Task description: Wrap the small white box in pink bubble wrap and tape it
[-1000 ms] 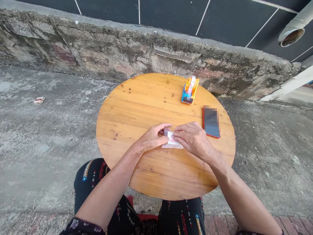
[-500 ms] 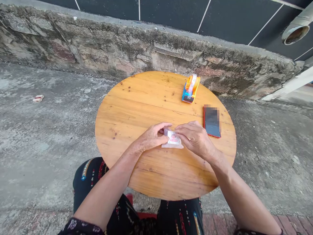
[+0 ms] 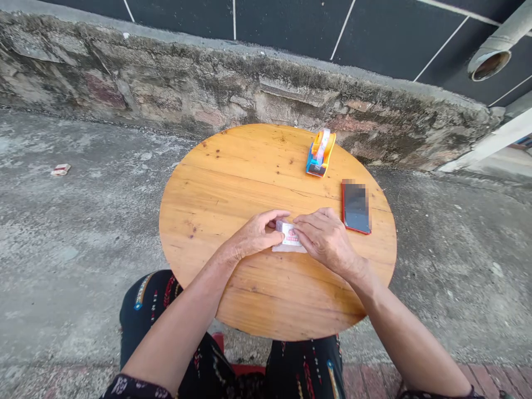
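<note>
A small white packet point(image 3: 290, 235) with red print lies near the front middle of the round wooden table point(image 3: 249, 183), on or inside a translucent wrapper point(image 3: 282, 249); which of the two I cannot tell. My left hand point(image 3: 260, 234) grips its left edge, thumb on top and the fingers curled behind. My right hand point(image 3: 326, 238) is closed at the packet's upper right, fingertips pressed together and covering that corner.
Toward the table's back right stands a blue and yellow tape dispenser point(image 3: 320, 154). A red-cased phone point(image 3: 356, 208) lies right of my right hand. Beyond the table runs a low stone wall point(image 3: 233, 94). A crumpled packet point(image 3: 61, 169) lies on the ground at left.
My right hand has shifted slightly left and now covers more of the packet's right side. The left hand keeps its grip. The whole view has moved a little.
</note>
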`<state>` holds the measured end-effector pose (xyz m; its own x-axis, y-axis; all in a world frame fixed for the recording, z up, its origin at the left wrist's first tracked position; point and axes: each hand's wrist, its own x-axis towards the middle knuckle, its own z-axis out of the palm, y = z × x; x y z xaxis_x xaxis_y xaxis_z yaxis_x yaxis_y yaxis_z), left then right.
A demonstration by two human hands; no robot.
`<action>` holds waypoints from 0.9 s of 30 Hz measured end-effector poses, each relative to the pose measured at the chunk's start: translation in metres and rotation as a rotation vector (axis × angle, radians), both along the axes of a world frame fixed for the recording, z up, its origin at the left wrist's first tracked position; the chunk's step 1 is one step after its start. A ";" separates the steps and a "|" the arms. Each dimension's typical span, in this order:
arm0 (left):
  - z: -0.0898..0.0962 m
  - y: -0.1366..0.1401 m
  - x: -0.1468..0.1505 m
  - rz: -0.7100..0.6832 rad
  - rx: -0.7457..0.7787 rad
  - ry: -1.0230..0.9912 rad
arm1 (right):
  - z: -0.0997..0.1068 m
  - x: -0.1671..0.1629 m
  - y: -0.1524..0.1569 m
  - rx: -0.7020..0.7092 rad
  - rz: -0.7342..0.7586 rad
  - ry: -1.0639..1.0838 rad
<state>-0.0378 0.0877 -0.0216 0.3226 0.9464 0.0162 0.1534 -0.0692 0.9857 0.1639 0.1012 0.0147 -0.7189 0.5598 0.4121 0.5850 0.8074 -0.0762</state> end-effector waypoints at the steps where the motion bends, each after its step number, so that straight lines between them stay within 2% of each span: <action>1: 0.000 0.000 0.000 0.002 0.001 -0.002 | -0.001 0.000 0.001 -0.001 -0.007 0.013; 10: 0.002 -0.001 0.000 0.001 -0.010 -0.023 | -0.006 0.007 0.004 -0.031 -0.011 0.128; 18: 0.002 -0.001 0.001 -0.018 -0.027 -0.018 | 0.006 0.003 -0.006 -0.012 0.047 -0.057; 23: 0.001 0.000 0.001 -0.017 -0.028 -0.021 | 0.003 -0.005 -0.001 0.077 0.037 -0.129; 27: 0.001 0.000 0.000 -0.015 -0.019 -0.016 | -0.003 -0.005 0.002 0.121 0.010 -0.099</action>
<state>-0.0374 0.0878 -0.0208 0.3362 0.9418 0.0035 0.1365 -0.0523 0.9893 0.1590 0.1030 0.0114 -0.7648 0.5026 0.4030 0.5765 0.8132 0.0800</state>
